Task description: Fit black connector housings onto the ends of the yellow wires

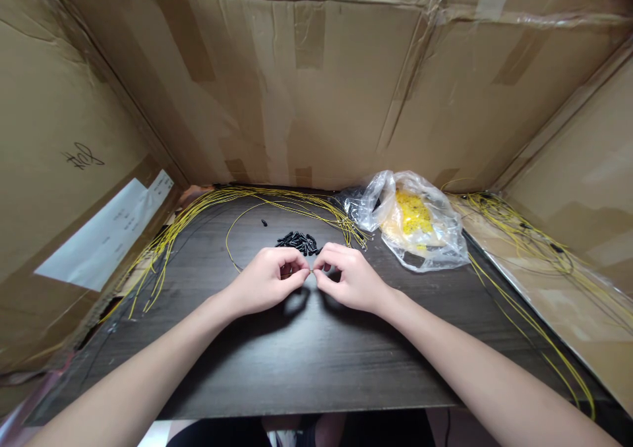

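Observation:
My left hand is closed in a pinch on a thin yellow wire, which loops back from it toward the wire bundle. Facing it, my right hand pinches too, its fingertips almost touching the left ones. A tiny piece shows at the wire's end between the fingertips, too small to name. Just beyond the hands lies a pile of small black sleeve-like parts. One single black part rests apart, to the upper left of the pile.
A bundle of yellow wires arcs across the back and left of the dark table. A clear plastic bag with small yellow pieces stands at the back right. More yellow wires lie at the right. Cardboard walls enclose three sides.

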A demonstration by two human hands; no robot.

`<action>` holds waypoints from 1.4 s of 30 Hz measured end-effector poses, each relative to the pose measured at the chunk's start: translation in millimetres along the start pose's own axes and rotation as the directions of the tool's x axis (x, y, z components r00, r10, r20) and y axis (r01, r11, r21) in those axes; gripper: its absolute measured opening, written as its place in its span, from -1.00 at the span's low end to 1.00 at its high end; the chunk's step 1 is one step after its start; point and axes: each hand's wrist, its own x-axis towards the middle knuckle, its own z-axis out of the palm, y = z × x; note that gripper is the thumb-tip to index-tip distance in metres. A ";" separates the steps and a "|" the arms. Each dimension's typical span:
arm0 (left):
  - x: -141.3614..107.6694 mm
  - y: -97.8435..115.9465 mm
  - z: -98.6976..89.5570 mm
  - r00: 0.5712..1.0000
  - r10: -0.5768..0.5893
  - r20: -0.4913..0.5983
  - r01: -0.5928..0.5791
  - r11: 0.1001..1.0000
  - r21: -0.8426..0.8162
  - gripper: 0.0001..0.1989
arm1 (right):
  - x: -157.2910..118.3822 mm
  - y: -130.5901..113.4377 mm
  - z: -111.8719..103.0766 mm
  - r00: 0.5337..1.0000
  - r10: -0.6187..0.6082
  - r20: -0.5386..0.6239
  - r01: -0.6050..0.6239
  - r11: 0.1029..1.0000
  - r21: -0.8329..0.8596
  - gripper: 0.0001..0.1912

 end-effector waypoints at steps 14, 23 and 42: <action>0.4 -1.3 -0.3 0.999 0.027 -0.027 -0.027 1.000 0.009 -0.90 | 1.5 -0.1 -0.3 0.999 0.023 -0.047 -0.022 0.999 0.031 -0.90; 0.3 -0.4 0.1 0.999 0.043 -0.015 -0.043 0.999 0.016 -0.89 | 1.4 -0.7 -0.4 0.999 0.028 -0.037 -0.026 0.998 0.058 -0.89; -0.8 0.9 -1.8 0.995 0.088 -0.041 -0.084 0.992 0.090 -0.90 | -1.4 -5.8 -5.9 0.997 -0.001 0.082 0.003 1.000 -0.022 -0.94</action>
